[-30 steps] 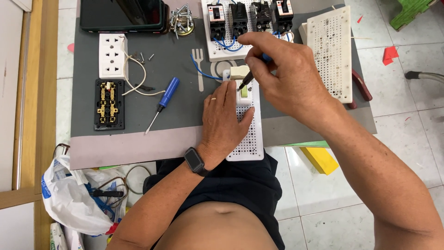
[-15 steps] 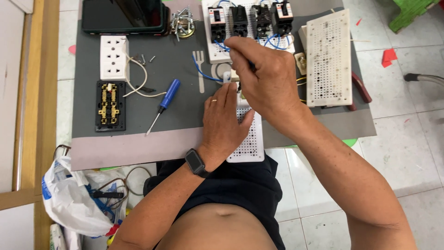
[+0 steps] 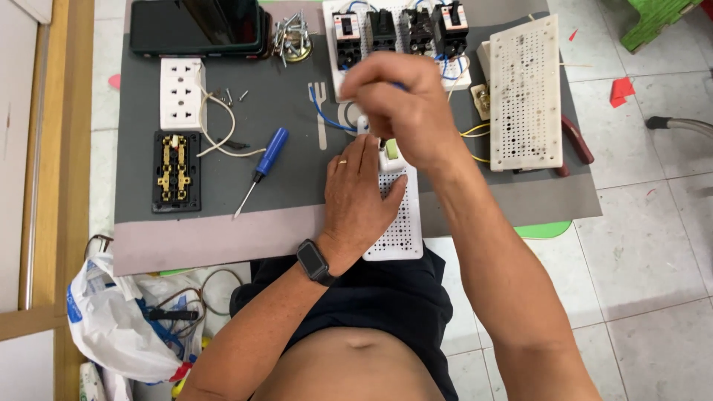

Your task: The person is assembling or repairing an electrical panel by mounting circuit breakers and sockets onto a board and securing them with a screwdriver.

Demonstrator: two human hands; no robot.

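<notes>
My left hand [image 3: 360, 189] lies flat on a white perforated board [image 3: 397, 230] that hangs over the near edge of the grey mat [image 3: 290, 178]. Its fingertips reach a small pale green and white part [image 3: 391, 151] at the board's far end. My right hand [image 3: 405, 108] is closed in a fist right above that part, around a blue-handled screwdriver [image 3: 399, 85] of which only a sliver of blue shows. A blue wire [image 3: 327, 119] runs from the part toward the row of black breakers [image 3: 401, 30].
On the mat lie a second blue screwdriver [image 3: 264, 167], a white socket [image 3: 182, 93], a black socket back with brass contacts [image 3: 177, 171], a dish of screws [image 3: 293, 37], another perforated board [image 3: 523, 93] and red-handled pliers [image 3: 575, 141]. A plastic bag [image 3: 119, 327] sits on the floor at the left.
My right hand has moved left and closed into a fist over the small part, hiding the screwdriver shaft. My left hand has stayed on the board.
</notes>
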